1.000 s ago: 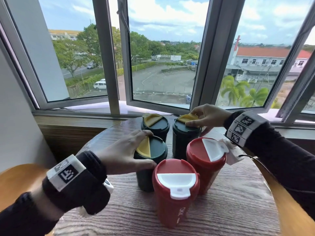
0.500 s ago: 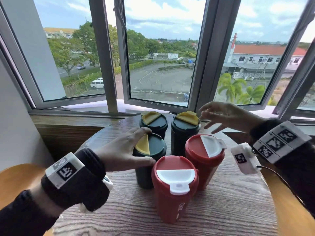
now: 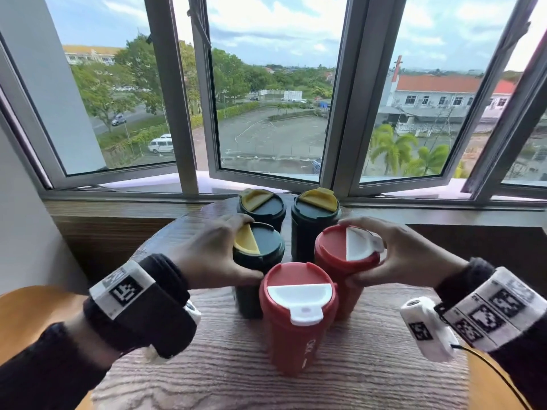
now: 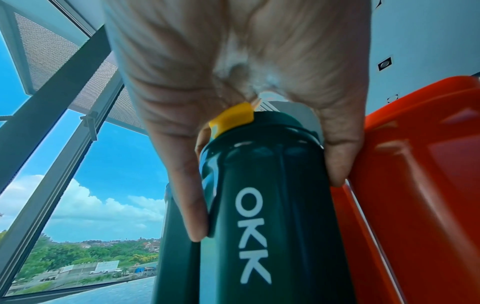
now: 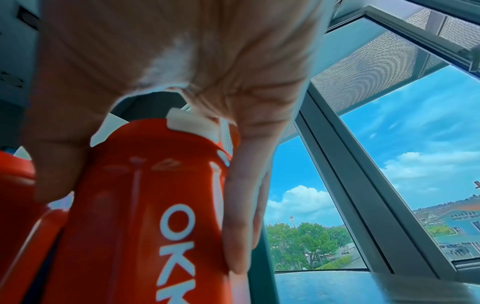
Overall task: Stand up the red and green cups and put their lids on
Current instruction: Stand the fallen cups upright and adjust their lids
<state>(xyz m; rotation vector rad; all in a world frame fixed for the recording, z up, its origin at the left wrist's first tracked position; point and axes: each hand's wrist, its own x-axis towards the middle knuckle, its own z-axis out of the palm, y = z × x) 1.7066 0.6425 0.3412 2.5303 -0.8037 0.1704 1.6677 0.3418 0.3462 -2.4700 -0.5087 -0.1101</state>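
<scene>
Several lidded cups stand upright on the round wooden table [image 3: 370, 377]. My left hand [image 3: 207, 255] grips the top of the near green cup [image 3: 263, 247], thumb and fingers curled over its lid; in the left wrist view the left hand [image 4: 259, 82] wraps that green cup [image 4: 272, 205] at its yellow flap. My right hand [image 3: 402, 253] grips the lid of the far red cup [image 3: 337, 250]; the right wrist view shows the right hand [image 5: 168, 72] curled round this red cup [image 5: 130, 216]. A second red cup [image 3: 296, 315] stands nearest. Two more green cups [image 3: 263, 205] [image 3: 313, 214] stand behind.
The open window frames [image 3: 334, 113] and sill [image 3: 148, 184] lie just behind the table. A wooden chair back [image 3: 26, 315] curves at the left. A cable [image 3: 497, 377] trails from the right wrist camera over the table's right edge.
My right hand left the back-right green cup's lid, drew back and came down onto the far red cup's lid. My left hand stayed on the near green cup.
</scene>
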